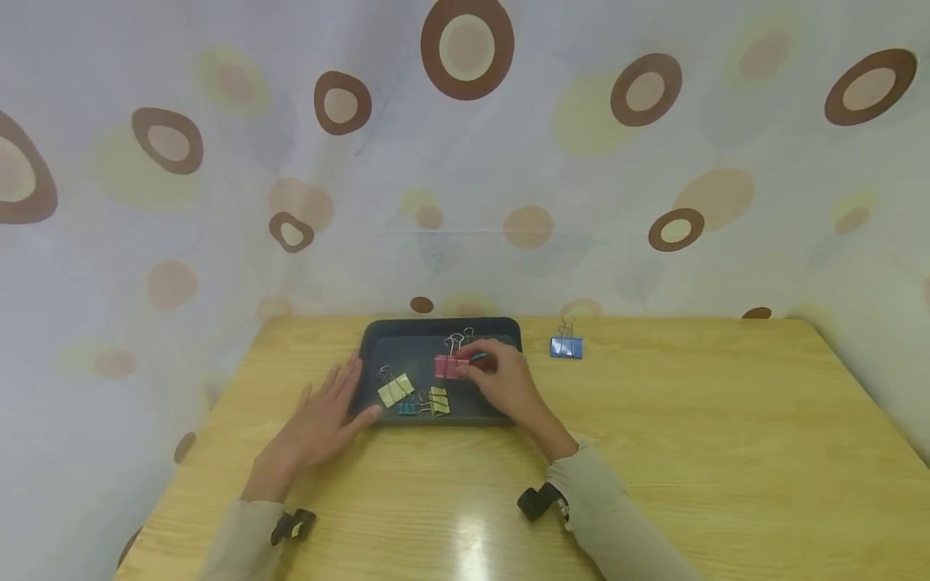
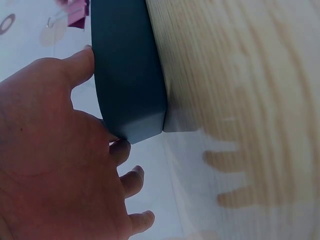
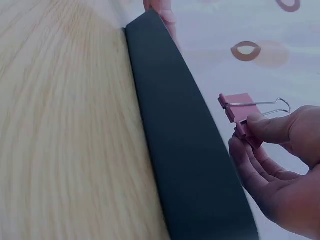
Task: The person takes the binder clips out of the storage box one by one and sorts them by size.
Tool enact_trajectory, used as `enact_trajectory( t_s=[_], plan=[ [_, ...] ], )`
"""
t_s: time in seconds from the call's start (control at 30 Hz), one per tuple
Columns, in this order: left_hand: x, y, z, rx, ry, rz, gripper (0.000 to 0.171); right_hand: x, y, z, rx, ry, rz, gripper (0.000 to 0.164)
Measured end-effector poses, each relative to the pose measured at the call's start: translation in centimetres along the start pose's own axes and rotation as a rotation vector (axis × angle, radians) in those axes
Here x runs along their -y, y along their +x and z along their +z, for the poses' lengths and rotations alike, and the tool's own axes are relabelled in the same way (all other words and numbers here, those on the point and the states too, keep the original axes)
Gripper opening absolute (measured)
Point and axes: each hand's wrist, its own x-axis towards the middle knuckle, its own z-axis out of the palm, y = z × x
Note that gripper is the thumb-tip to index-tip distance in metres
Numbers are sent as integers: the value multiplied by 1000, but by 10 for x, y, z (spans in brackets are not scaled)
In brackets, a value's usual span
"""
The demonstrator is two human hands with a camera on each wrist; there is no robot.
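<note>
My right hand [image 1: 501,379] pinches a pink binder clip [image 1: 446,367] between thumb and fingers, raised above the dark tray [image 1: 465,421]. In the right wrist view the pink clip [image 3: 245,102] shows its wire handles; a second pink piece lies under the thumb, and whether it is another clip I cannot tell. My left hand [image 1: 320,420] rests with extended fingers against the tray's left end, thumb at the near corner. Inside the tray lie a yellow clip [image 1: 395,390], another yellow clip [image 1: 439,402] and a small teal clip [image 1: 408,409]. My right hand partly hides other clips behind it.
A blue binder clip [image 1: 566,347] stands on the wooden table [image 1: 697,436], right of the tray near the back edge. Behind the table hangs a patterned cloth [image 1: 465,202]. Each wrist carries a small black device, such as the one on the right [image 1: 539,502].
</note>
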Motion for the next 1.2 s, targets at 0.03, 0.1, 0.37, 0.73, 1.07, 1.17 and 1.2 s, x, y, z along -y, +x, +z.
enact_trajectory(
  t_s=[0.03, 0.1, 0.37, 0.73, 1.07, 1.17, 1.2],
  plan=[
    [0, -1, -1, 4, 8, -4, 86, -1, -3, -3, 5, 7, 0, 17],
    [0, -3, -3, 13, 22, -3, 86, -2, -7, -11, 14, 17, 9, 17],
    [-6, 5, -9, 46, 36, -28, 86, -11, -21, -56, 40, 29, 93, 17],
    [-3, -1, -9, 29, 40, -18, 86, -26, -25, -103, -45, 9, 129, 21],
    [4, -21, -12, 27, 49, -69, 85, -38, -20, -124, -76, 41, 136, 25],
    [3, -24, -14, 34, 46, -74, 85, -45, -21, -134, -95, 79, 146, 27],
    [5, -24, -14, 41, 45, -78, 85, -48, -21, -137, -99, 89, 148, 28]
  ],
)
